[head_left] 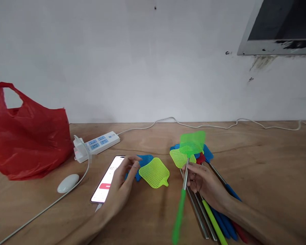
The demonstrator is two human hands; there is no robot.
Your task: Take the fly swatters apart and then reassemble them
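A green fly swatter (185,173) with a metal shaft and green grip is pinched at its shaft by my right hand (200,178). Its head stands over a pile of other swatter heads, among them a yellow-green one (180,158) and a blue one (208,153). Under my right hand lie several metal shafts (197,211) and coloured grips, partly hidden. My left hand (124,177) holds nothing, its fingers loosely bent and apart, beside a loose blue swatter head (145,160). A loose yellow-green swatter head (155,173) overlaps the blue one.
A lit phone (111,177) lies partly behind my left hand. Further left are a white mouse-shaped object (68,183), a power strip (99,146) with a plugged-in charger and cable, and a red plastic bag (30,139). A white cord (204,127) runs along the wall.
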